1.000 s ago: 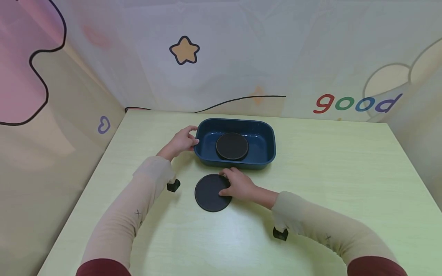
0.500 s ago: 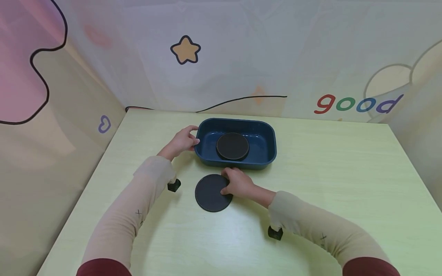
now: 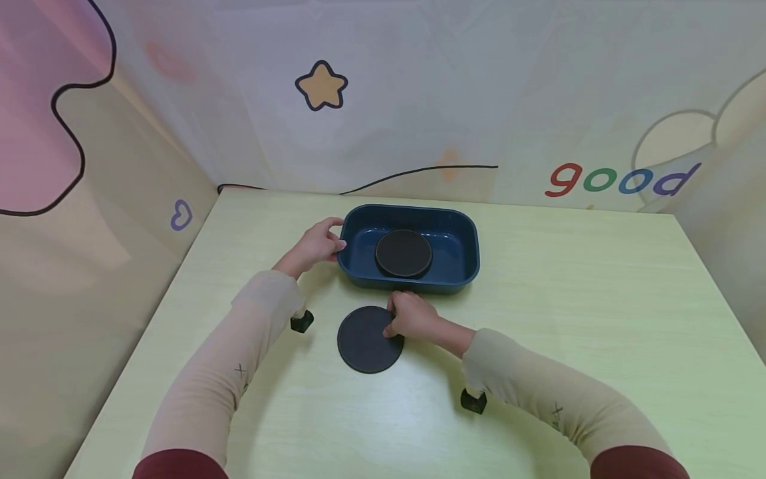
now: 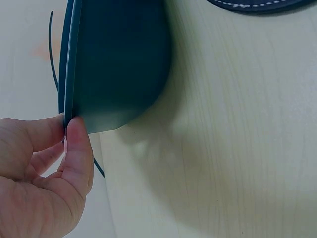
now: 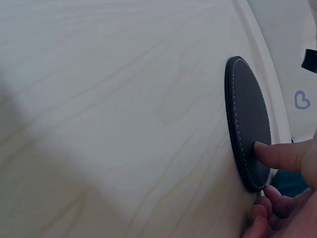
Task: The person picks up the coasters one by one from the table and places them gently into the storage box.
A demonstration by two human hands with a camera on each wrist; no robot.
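A deep blue rectangular dish stands near the back of the table. My left hand pinches its left rim between thumb and fingers; the left wrist view shows that grip on the dish wall up close. Inside the dish lies a round black coaster. In front of the dish my right hand pinches the right edge of another round black coaster. White stitching runs round this coaster, and its side looks layered. The right thumb presses on its top, while fingers curl at the edge.
The pale wood-grain table reaches back to a printed cloth hung behind it. Another cloth side borders the table on the left. A small black block hangs below the left cuff, and a similar black block below the right.
The coaster in my right hand has shifted slightly toward me, and its near edge sits lower in view. My right forearm has moved a little left. Left hand and dish stay put.
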